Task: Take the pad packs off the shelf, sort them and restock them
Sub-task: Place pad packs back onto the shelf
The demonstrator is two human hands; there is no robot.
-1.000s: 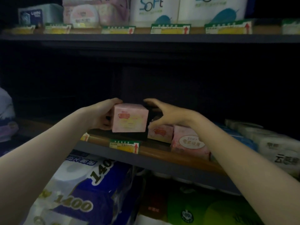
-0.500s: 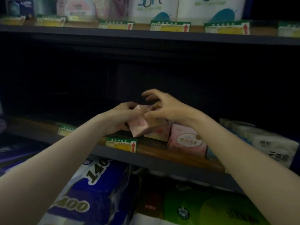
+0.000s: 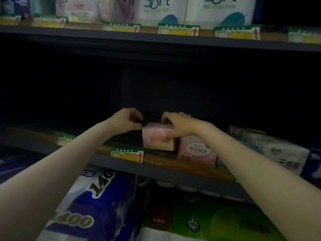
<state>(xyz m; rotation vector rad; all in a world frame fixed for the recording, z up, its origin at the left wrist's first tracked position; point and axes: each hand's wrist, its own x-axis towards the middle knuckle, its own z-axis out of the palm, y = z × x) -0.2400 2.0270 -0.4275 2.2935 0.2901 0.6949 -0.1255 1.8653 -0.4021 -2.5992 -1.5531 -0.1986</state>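
Hands first: my right hand [image 3: 175, 126] is curled over the top right corner of a pink pad pack [image 3: 157, 139], fingers down its front face and thumb behind, gripping it. My left hand [image 3: 127, 120] sits just beside the pack's upper left corner with its fingers bent in toward the thumb; whether the fingertips actually pinch the pack's edge or only touch it I cannot tell, since that corner lies in shadow. Both my forearms reach up from the lower corners of the view.

The pack stands upright on the wooden middle shelf [image 3: 156, 160], its front facing me, the print on it blurred. Touching its right side is a second pink pack [image 3: 197, 150] with a pale oval label reading SOFT, also upright on the same shelf. Further right along the shelf lie white tissue packs [image 3: 279, 150], with a strip of blue packaging showing between them and the pink pack. A green and yellow price tag [image 3: 127, 154] with a red arrow stands on the shelf edge just below and left of the held pack. The shelf to the left of my hands is dark.

On the upper shelf [image 3: 156, 39] stand large white SOFT rolls [image 3: 191, 9] behind a row of similar tags. Below, a blue and white pack marked 1400 [image 3: 90, 202] lies left of green packs [image 3: 217, 221]
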